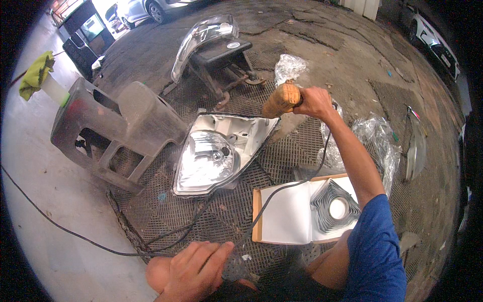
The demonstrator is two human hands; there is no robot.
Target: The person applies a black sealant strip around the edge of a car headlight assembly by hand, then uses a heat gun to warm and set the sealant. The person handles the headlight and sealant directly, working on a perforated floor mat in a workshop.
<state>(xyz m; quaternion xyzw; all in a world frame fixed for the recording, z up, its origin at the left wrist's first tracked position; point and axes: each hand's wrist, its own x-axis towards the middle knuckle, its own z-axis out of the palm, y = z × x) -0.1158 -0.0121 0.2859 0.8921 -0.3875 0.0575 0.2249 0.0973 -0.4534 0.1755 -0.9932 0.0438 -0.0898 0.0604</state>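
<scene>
My right hand (314,103) is wrapped round a dusty orange-yellow heat gun (283,99) with a black cord. The gun's far end reaches the upper right rim of a headlight housing (209,161). This housing lies face up on the matting, its shiny reflector bowl and pale inside exposed. Low in the view, near my bent knee (157,274), my left hand (198,267) has its fingers loosely stretched and holds nothing that I can see. Right of the housing, an open white carton (284,214) contains a coil of black sealant strip (329,209) round a white core.
A clear headlight lens (206,38) rests on a small black stool (221,53) beyond the housing. At left, a grey plastic stool (146,110) lies on its side. Crumpled clear wrap (375,138) is at right. A black cable (75,239) crosses the floor. A car (166,6) stands behind.
</scene>
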